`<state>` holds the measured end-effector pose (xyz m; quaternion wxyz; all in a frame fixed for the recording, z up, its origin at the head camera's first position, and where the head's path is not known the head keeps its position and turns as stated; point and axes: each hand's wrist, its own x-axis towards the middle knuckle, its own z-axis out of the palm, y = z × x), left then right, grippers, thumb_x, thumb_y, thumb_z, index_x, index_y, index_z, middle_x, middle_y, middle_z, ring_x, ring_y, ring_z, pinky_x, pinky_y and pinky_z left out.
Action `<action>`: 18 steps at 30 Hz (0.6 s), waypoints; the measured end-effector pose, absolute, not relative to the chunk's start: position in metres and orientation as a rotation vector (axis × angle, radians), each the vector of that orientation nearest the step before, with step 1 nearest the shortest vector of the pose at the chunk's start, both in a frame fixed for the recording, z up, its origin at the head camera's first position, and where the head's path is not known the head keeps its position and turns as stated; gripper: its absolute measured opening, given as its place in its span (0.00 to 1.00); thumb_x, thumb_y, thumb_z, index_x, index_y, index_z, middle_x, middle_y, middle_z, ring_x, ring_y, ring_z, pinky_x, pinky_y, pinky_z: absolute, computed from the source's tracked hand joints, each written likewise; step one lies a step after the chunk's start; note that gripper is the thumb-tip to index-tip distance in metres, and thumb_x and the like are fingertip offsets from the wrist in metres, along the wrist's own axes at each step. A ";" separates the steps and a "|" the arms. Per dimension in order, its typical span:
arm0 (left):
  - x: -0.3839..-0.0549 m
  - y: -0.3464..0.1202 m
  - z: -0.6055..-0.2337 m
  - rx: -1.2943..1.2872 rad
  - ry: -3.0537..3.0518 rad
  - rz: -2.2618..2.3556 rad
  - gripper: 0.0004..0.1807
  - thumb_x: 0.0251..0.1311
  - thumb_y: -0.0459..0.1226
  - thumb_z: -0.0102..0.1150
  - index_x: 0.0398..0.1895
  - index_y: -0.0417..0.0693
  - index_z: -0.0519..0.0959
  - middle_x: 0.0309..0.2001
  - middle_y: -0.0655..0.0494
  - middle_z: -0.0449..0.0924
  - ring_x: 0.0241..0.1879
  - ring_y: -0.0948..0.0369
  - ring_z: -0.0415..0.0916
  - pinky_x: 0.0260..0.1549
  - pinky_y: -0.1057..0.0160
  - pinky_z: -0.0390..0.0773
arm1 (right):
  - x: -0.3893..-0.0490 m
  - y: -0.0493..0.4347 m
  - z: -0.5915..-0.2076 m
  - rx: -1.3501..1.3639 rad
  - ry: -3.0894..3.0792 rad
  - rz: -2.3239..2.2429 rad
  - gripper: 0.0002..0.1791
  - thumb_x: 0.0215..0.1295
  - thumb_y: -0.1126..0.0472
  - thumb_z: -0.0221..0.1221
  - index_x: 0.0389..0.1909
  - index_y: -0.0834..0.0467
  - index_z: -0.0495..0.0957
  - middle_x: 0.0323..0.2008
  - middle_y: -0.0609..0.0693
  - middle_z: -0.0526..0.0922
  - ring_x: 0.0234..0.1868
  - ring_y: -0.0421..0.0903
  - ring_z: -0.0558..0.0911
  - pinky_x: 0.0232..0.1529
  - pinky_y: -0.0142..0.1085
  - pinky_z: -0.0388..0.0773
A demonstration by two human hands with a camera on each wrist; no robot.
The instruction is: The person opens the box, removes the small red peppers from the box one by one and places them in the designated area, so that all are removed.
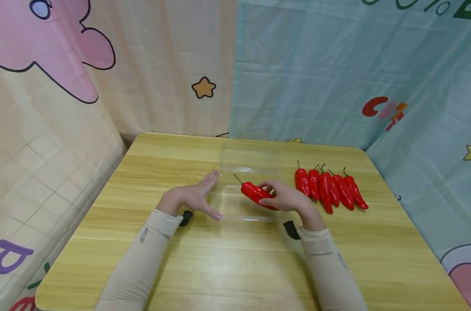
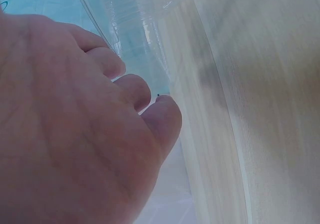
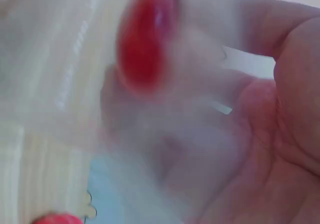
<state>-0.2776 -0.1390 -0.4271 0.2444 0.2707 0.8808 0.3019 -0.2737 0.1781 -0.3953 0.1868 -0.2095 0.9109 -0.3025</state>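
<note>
A red chili pepper with a thin dark stem is pinched between the thumb and fingers of my right hand. It lies slantwise over the front half of a clear plastic clamshell box, stem toward the back left. Behind that half, the box's lid is folded open on the table. My left hand has its fingers and thumb spread at the box's left side. In the right wrist view the pepper is blurred, seen through clear plastic.
Several more red chili peppers lie side by side in a row right of the box, stems toward the back. The wooden table ends at a back edge against printed curtains.
</note>
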 end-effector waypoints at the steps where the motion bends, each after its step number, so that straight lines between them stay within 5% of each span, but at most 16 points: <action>1: -0.278 -0.139 -0.427 0.741 2.404 0.828 0.80 0.44 0.60 0.77 0.78 0.44 0.21 0.78 0.48 0.12 0.76 0.52 0.14 0.73 0.48 0.32 | -0.275 0.183 -0.392 -0.563 2.573 -0.878 0.27 0.66 0.58 0.67 0.64 0.58 0.74 0.50 0.57 0.79 0.48 0.54 0.78 0.41 0.42 0.81; 10: -0.279 -0.141 -0.427 0.756 2.416 0.821 0.80 0.45 0.60 0.77 0.78 0.44 0.20 0.78 0.48 0.11 0.76 0.51 0.14 0.73 0.47 0.33 | -0.279 0.241 -0.368 -0.100 2.685 -1.083 0.39 0.69 0.49 0.63 0.73 0.63 0.60 0.60 0.64 0.71 0.54 0.60 0.75 0.45 0.48 0.81; 18: -0.278 -0.142 -0.426 0.757 2.401 0.835 0.81 0.44 0.61 0.77 0.78 0.45 0.20 0.77 0.49 0.10 0.76 0.50 0.14 0.73 0.46 0.33 | -0.286 0.288 -0.377 0.293 2.724 -1.064 0.47 0.70 0.48 0.61 0.75 0.71 0.49 0.57 0.69 0.70 0.52 0.63 0.77 0.53 0.53 0.79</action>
